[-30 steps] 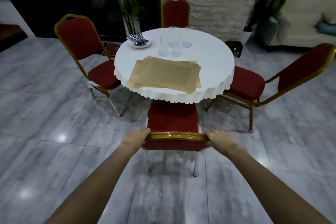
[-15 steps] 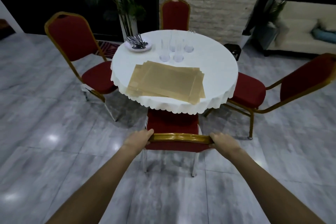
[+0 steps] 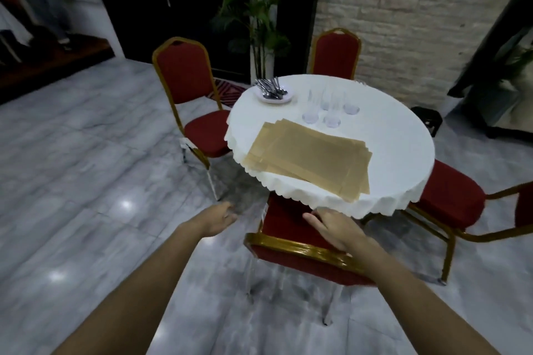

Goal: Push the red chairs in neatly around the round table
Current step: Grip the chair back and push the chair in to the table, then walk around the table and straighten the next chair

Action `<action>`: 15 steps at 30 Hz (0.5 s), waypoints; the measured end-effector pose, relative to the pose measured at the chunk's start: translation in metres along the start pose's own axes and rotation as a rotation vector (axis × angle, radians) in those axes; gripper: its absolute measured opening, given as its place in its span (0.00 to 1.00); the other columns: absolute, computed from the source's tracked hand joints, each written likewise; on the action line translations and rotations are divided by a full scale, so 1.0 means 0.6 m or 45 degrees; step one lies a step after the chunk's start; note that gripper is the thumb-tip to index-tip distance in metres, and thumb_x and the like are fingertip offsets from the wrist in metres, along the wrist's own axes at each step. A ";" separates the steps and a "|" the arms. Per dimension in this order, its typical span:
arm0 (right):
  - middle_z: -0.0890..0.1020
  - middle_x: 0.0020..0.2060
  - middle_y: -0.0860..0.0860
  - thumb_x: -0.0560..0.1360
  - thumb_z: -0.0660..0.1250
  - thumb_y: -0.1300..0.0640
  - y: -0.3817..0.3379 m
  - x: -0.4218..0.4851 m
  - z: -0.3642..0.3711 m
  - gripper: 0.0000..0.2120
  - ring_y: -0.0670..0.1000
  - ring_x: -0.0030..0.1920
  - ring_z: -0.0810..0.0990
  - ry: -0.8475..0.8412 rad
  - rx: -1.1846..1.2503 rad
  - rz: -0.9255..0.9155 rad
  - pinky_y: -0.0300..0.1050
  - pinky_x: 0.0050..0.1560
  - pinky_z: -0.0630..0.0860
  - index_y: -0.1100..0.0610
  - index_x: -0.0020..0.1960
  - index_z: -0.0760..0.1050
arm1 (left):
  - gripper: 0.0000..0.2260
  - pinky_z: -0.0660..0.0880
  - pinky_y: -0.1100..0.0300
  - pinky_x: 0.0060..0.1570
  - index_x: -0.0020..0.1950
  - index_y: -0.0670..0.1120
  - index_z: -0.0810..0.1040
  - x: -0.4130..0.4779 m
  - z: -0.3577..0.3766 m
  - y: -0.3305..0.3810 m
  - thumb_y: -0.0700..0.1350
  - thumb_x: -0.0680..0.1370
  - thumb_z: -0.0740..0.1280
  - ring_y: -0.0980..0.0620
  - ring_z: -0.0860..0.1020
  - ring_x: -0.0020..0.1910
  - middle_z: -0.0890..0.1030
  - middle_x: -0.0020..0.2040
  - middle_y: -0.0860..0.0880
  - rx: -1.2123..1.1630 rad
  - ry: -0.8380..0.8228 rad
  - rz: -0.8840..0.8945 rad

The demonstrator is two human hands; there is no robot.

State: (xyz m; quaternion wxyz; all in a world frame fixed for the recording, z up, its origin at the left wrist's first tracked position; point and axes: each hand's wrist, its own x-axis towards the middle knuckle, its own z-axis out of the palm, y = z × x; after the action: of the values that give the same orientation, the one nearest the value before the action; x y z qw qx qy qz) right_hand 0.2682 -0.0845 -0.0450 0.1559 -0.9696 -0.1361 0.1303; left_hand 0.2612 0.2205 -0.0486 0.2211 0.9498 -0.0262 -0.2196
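Observation:
The round table wears a white scalloped cloth. The near red chair with a gold frame has the front of its seat tucked under the cloth edge. My right hand hovers open above that chair's back rail, fingers spread, holding nothing. My left hand hangs free over the floor to the left of the chair, fingers loosely apart. The left red chair stands pulled out from the table and angled. The right red chair is also pulled out. The far red chair stands close behind the table.
Tan placemats, several clear glasses and a plate of cutlery lie on the table. A potted palm stands behind it beside a stone wall. A small dark stool sits at the right. Glossy grey floor tiles surround everything.
Both hands have let go of the near chair's back rail. My left hand swung out to the left. The view turned left, toward the left chair.

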 end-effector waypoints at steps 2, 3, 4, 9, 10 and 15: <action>0.78 0.58 0.54 0.78 0.48 0.35 -0.073 0.074 0.000 0.28 0.55 0.57 0.77 -0.033 -0.026 -0.086 0.52 0.58 0.73 0.56 0.60 0.72 | 0.21 0.63 0.54 0.70 0.73 0.40 0.65 -0.007 -0.035 -0.036 0.49 0.84 0.55 0.44 0.67 0.72 0.68 0.74 0.41 0.009 0.105 -0.051; 0.77 0.59 0.55 0.79 0.48 0.37 -0.107 0.109 0.001 0.27 0.56 0.59 0.76 -0.047 -0.038 -0.124 0.52 0.59 0.72 0.57 0.61 0.71 | 0.21 0.62 0.54 0.71 0.73 0.39 0.65 -0.009 -0.053 -0.056 0.50 0.84 0.54 0.44 0.66 0.73 0.67 0.74 0.40 0.020 0.149 -0.080; 0.76 0.60 0.56 0.80 0.49 0.39 -0.143 0.140 0.000 0.26 0.57 0.59 0.76 -0.057 -0.053 -0.162 0.53 0.59 0.72 0.58 0.62 0.71 | 0.22 0.60 0.54 0.72 0.74 0.39 0.63 -0.008 -0.071 -0.076 0.50 0.84 0.54 0.43 0.64 0.74 0.65 0.75 0.40 0.031 0.189 -0.121; 0.76 0.58 0.61 0.81 0.52 0.43 -0.364 0.296 0.020 0.23 0.61 0.59 0.76 -0.155 -0.068 -0.369 0.54 0.55 0.71 0.62 0.58 0.71 | 0.26 0.49 0.53 0.77 0.78 0.38 0.52 -0.012 -0.184 -0.225 0.51 0.84 0.49 0.45 0.50 0.80 0.51 0.80 0.40 0.133 0.311 -0.338; 0.75 0.59 0.61 0.81 0.52 0.42 -0.425 0.334 0.027 0.24 0.62 0.59 0.76 -0.168 -0.059 -0.410 0.54 0.55 0.71 0.63 0.58 0.70 | 0.26 0.48 0.53 0.78 0.78 0.38 0.52 -0.014 -0.217 -0.275 0.51 0.84 0.49 0.45 0.49 0.80 0.50 0.80 0.40 0.147 0.348 -0.376; 0.75 0.61 0.61 0.81 0.51 0.42 -0.617 0.457 0.050 0.25 0.61 0.60 0.75 -0.213 0.007 -0.502 0.52 0.55 0.71 0.63 0.61 0.70 | 0.26 0.49 0.52 0.77 0.79 0.38 0.51 -0.017 -0.338 -0.456 0.51 0.85 0.49 0.44 0.49 0.80 0.50 0.80 0.40 0.223 0.328 -0.495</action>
State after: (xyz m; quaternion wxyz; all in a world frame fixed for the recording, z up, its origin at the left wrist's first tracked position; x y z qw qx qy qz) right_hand 0.4314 0.3454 -0.0053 0.1693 -0.9096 -0.3352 0.1778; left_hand 0.3259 0.5514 0.0011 0.0930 0.9727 0.1667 -0.1321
